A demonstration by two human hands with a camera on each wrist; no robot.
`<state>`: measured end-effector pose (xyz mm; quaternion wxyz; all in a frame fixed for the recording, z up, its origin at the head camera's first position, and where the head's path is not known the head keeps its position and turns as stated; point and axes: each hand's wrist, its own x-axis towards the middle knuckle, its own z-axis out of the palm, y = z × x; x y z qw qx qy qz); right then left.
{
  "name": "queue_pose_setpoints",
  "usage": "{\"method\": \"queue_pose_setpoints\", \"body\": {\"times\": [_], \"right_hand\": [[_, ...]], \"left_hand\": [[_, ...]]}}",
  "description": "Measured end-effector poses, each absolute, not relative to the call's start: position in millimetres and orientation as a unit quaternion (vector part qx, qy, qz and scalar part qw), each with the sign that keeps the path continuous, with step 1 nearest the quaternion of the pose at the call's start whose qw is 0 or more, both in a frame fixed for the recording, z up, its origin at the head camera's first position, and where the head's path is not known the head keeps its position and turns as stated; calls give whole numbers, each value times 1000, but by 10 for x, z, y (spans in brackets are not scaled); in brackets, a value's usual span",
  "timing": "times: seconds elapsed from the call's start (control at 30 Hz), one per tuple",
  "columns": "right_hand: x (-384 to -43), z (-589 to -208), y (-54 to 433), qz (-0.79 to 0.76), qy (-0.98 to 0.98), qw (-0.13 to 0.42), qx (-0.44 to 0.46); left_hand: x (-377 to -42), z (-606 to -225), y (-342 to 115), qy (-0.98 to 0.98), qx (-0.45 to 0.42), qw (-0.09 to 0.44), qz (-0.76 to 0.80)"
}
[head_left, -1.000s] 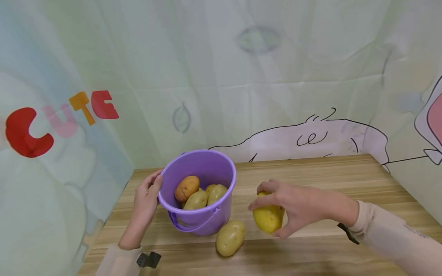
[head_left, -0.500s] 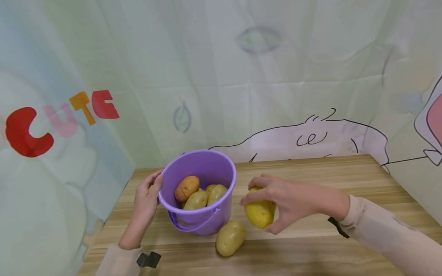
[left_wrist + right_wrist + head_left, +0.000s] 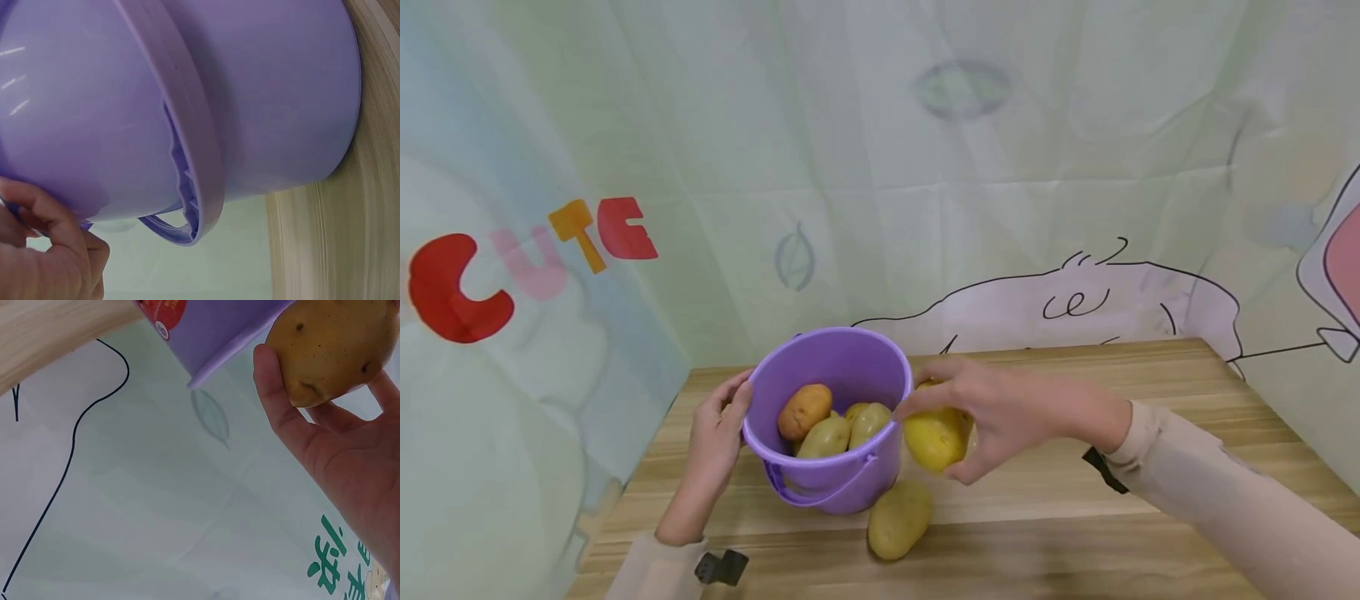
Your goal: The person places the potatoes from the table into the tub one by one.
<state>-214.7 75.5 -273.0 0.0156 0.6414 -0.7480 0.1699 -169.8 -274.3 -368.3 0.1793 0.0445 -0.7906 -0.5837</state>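
A purple bucket (image 3: 872,475) stands on the wooden table, its handle (image 3: 194,156) hanging down the near side. My left hand (image 3: 717,425) holds the bucket by its left rim, thumb at the edge. Inside lie an orange-brown potato (image 3: 806,412) and several yellowish potatoes (image 3: 824,437), partly covering one another. Between thumb and fingers my right hand (image 3: 1000,408) grips a yellow potato (image 3: 936,437) just beside the right rim, fingertips overlapping the rim in the head view. Dark specks show on this potato (image 3: 334,347) in the right wrist view.
One more pale yellow potato (image 3: 899,521) lies on the table (image 3: 1075,550) right in front of the bucket. Behind the table hangs a printed curtain (image 3: 865,167), with another side of it at the left. A red label (image 3: 164,312) marks the bucket's outer wall.
My right hand has carried the yellow potato leftward and a little up, from over the table to the bucket's right rim. The left hand and bucket have stayed in place.
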Motion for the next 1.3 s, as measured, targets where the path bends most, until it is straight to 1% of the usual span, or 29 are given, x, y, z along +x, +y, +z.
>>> {"method": "queue_pose_setpoints", "body": {"times": [0.33, 0.7, 1.3], "right_hand": [[-2252, -2598, 593, 155, -762, -1, 628], [-2412, -2554, 384, 168, -738, 23, 653], [-2559, -2538, 156, 128, -765, -23, 631]], "left_hand": [[-1694, -3692, -2730, -786, 40, 183, -589], [-1681, -3703, -2740, -782, 47, 188, -592], [-1690, -3669, -2728, -790, 53, 178, -585]]}}
